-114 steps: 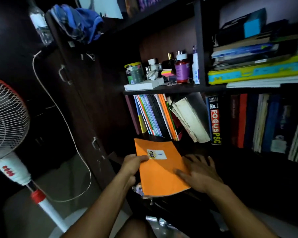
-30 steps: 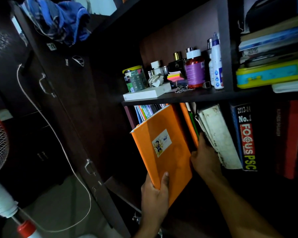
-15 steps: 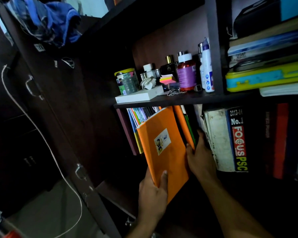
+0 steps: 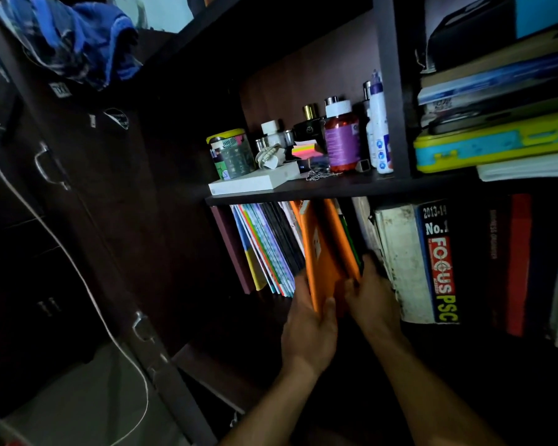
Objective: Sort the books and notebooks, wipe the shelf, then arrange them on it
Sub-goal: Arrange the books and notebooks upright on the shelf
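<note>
An orange notebook [image 4: 321,262] stands nearly upright in the lower shelf compartment, slotted between a leaning row of thin colourful notebooks [image 4: 268,249] and another orange notebook [image 4: 342,239]. My left hand [image 4: 308,329] grips its lower edge, thumb on the cover. My right hand [image 4: 372,294] presses against the books to its right, beside a worn white book [image 4: 400,262] and a thick book lettered "FOCUS PSC" [image 4: 438,262].
The shelf board [image 4: 335,188] above carries a white box, a tin, bottles and sticky notes. Stacked books and a yellow case [image 4: 493,143] lie at upper right. A dark cupboard door [image 4: 87,194] with handles and a hanging cord is left. Blue cloth [image 4: 78,40] lies on top.
The orange notebook has gone from tilted in front of the shelf to almost fully inserted among the standing notebooks. Both hands moved in toward the shelf with it.
</note>
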A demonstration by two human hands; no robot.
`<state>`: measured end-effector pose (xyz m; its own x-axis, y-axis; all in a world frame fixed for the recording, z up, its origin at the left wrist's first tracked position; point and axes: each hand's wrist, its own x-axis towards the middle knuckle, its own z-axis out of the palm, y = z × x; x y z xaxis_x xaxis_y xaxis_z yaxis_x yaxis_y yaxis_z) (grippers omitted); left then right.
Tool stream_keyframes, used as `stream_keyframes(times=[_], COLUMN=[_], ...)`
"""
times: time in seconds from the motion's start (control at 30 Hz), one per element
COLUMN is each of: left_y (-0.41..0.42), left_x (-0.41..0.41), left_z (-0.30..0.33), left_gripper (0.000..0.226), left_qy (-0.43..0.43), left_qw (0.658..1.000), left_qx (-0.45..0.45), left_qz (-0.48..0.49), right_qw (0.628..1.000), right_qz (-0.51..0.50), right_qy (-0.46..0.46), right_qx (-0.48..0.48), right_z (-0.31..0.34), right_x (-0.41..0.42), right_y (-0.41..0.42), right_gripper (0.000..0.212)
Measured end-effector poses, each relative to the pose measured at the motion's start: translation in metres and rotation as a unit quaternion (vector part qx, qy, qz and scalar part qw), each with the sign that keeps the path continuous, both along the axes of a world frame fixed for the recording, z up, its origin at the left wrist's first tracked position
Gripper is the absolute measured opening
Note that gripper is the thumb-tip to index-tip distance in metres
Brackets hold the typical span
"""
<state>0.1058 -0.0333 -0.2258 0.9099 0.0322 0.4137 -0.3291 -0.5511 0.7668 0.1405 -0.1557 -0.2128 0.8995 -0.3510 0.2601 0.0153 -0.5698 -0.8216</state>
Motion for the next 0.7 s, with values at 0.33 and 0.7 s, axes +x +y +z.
stream_keyframes(times=[0.33,0.7], left_y=[-0.007,-0.009], left_x=[-0.001,0.051], left_z=[-0.026,0.013], left_gripper=[0.056,0.034], left_qy=[-0.053,0.002], left_qw=[0.997,0.997], left_qx=[-0.039,0.058], left_qz=[-0.045,0.049], right_qw=[1.000,0.998], right_qz=[0.006,0.045], right_qy=[0.024,-0.038], right_qx=[0.018,0.037], right_z=[0.004,-0.003], right_x=[-0.001,0.001], right_y=[0.000,-0.003], right_gripper=[0.070,0.040])
